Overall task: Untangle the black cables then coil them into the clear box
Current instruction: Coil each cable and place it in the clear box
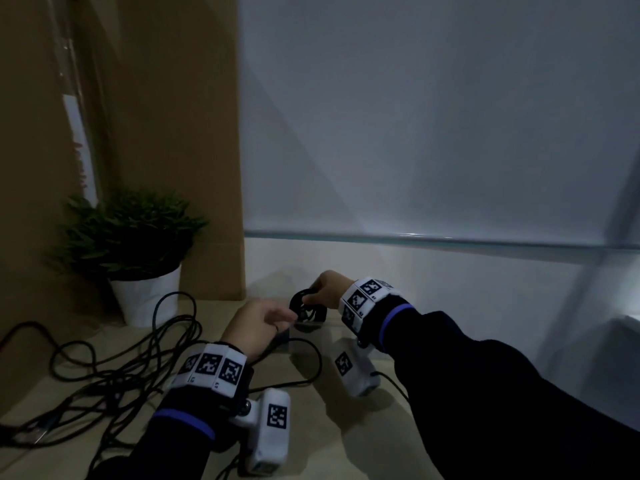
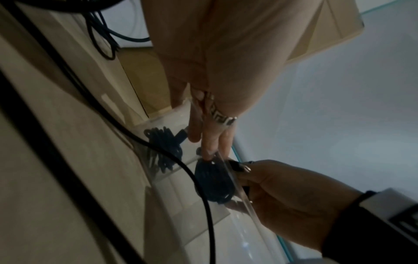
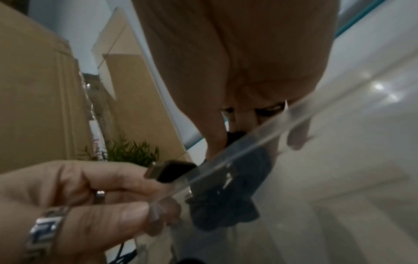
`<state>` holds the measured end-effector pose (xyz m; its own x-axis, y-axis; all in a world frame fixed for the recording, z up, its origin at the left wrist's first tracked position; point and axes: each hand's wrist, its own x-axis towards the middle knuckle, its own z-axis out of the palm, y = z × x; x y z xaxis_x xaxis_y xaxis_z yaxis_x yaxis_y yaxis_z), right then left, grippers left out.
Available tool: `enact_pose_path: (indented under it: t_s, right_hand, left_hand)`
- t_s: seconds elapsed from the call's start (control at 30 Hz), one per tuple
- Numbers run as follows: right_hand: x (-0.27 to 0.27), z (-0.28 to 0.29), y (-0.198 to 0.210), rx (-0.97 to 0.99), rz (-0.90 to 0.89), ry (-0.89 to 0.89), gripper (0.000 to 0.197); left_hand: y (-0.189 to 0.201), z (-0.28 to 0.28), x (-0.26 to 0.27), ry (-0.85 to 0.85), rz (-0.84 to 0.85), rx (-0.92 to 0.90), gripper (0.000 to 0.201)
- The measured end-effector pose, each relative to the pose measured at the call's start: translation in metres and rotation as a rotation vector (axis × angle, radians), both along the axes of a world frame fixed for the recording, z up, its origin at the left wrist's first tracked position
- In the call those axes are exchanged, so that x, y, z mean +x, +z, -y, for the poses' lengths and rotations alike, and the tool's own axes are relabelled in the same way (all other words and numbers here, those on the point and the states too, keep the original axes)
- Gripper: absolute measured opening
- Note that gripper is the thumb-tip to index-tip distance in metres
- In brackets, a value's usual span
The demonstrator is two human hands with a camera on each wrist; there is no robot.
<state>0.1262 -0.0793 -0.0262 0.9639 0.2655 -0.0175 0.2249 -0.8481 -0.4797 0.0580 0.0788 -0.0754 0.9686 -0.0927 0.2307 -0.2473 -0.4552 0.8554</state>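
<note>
Both hands are working at the clear box (image 1: 304,327), which sits toward the back edge of the counter (image 1: 363,431), roughly mid-width, just in front of the white wall. The right hand (image 1: 327,289) is above the box with its fingers curled around a coiled black cable (image 1: 304,306), and the bundle sits right at the box's open top, partly down inside. In the left wrist view you can see the coil (image 2: 213,180) through the transparent wall with the right hand (image 2: 287,192) gripping it from the far side.

The left hand (image 1: 258,327) is right beside the box on its left, touching it. In the right wrist view its fingers (image 3: 126,182) are curled at the box's rim (image 3: 248,142), so it looks like it's pinching the wall. A USB plug (image 3: 169,170) pokes out just above those fingers, touching the rim; I can't tell if the left hand actually holds it.

The other black cables (image 1: 114,365) are a loose tangle spread over the left part of the counter, well apart from the box, with one strand looping past the left wrist toward the box's front.

A potted plant (image 1: 135,251) stands at the back left corner, against a cardboard box (image 1: 173,133).
</note>
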Motion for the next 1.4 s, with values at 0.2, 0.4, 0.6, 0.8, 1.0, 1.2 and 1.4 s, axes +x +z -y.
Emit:
enact_pose_path:
  t_s: [0.2, 0.4, 0.6, 0.8, 1.0, 1.2, 1.4]
  right_hand:
    - [0.005, -0.011, -0.003, -0.261, 0.036, 0.005, 0.032]
    - [0.004, -0.01, -0.006, -0.44, 0.047, 0.047, 0.04]
    - [0.007, -0.011, -0.004, -0.601, 0.108, 0.093, 0.037]
    - [0.004, -0.015, -0.011, -0.718, 0.15, 0.13, 0.03]
    - [0.0, -0.005, -0.015, -0.655, 0.193, 0.196, 0.028]
    - [-0.004, -0.002, -0.014, -0.466, 0.299, 0.262, 0.034]
    - [-0.009, -0.004, -0.008, -0.538, 0.333, 0.357, 0.03]
  left_hand:
    - [0.002, -0.002, -0.001, 0.038, 0.02, 0.081, 0.021]
    - [0.003, -0.002, 0.0, -0.009, 0.072, 0.227, 0.028]
    - [0.002, -0.003, 0.001, -0.027, 0.064, 0.215, 0.034]
    - [0.006, -0.004, 0.003, -0.026, 0.082, 0.378, 0.027]
    - [0.012, -0.002, 0.0, -0.049, 0.066, 0.472, 0.027]
    - [0.012, -0.002, 0.001, -0.047, 0.064, 0.451, 0.024]
    - [0.009, -0.001, 0.002, -0.019, 0.061, 0.387, 0.024]
